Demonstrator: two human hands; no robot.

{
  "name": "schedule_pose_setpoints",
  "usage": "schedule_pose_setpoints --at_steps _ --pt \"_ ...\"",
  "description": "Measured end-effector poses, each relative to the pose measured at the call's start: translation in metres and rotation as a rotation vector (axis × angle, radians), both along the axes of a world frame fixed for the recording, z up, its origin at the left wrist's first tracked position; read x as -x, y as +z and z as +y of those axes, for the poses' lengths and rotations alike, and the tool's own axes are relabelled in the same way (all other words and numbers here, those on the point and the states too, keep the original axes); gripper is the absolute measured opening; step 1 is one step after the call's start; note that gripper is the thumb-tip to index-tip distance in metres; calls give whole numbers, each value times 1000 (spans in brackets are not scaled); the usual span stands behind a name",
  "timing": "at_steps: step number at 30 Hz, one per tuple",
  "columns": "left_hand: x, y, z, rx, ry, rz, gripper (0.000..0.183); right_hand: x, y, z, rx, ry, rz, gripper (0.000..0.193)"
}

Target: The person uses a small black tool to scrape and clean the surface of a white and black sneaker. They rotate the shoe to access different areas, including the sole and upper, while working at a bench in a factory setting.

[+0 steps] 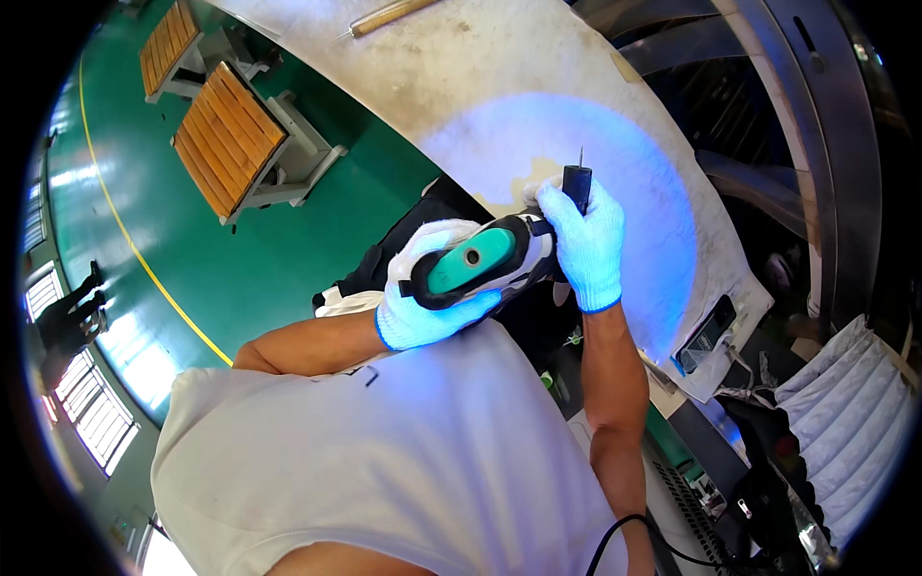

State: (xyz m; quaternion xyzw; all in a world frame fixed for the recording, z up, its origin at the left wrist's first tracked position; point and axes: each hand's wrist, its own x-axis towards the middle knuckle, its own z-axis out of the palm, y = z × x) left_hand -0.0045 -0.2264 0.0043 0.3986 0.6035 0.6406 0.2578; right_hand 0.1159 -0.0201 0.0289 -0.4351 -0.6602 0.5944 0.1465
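A black, white and grey shoe (538, 252) is held in front of my chest, with a green shoe last (473, 259) showing in its opening. My left hand (415, 300), in a white glove, wraps around the heel end of the shoe. My right hand (591, 245), gloved too, is closed around a black-handled tool with a thin needle tip (577, 184). The needle points up and away from me. My right hand is close against the toe end of the shoe, and its fingers partly hide that end. Blue light falls on both gloves.
A pale, stained worktable (499, 72) bears a wooden-handled tool with a thin metal point (389, 17) and a phone (706, 334). Dark metal machinery (826, 144) borders it on the right. Slatted wooden-topped stands (230, 139) are on the green floor at left. A black cable (624, 521) crosses near my right arm.
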Motion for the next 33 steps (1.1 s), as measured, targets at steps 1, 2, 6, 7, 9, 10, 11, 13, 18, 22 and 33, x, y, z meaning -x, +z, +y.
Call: schedule_pose_setpoints --at_steps 1,2,6,7,9,10,11,13,18,22,33 --pt "-1 1 1 -27 0 14 69 0 6 -1 -43 -7 -5 18" --pt "-1 2 0 -22 5 27 69 0 11 -3 -85 -14 -11 19" --pt "1 12 4 -39 40 52 69 -3 4 -6 93 -128 320 24" --pt "-1 14 3 -40 45 41 68 -4 -3 -7 207 -192 492 25" --pt "-5 13 2 -45 79 -1 67 -5 -23 -2 341 -227 769 25" --pt "-4 13 2 -22 62 17 68 -4 -20 -3 325 -227 725 25" --pt "-1 14 2 1 45 35 68 -2 -13 -3 310 -226 682 24" --pt "-1 10 1 6 27 19 72 -1 -10 -2 278 -209 597 22" --pt "2 4 1 -42 21 97 75 -3 -13 4 309 -114 475 20" --pt "5 1 -3 -12 -17 195 82 -2 -9 1 355 -124 353 21" --pt "15 -1 2 22 -62 170 73 20 14 23 295 155 -17 29"
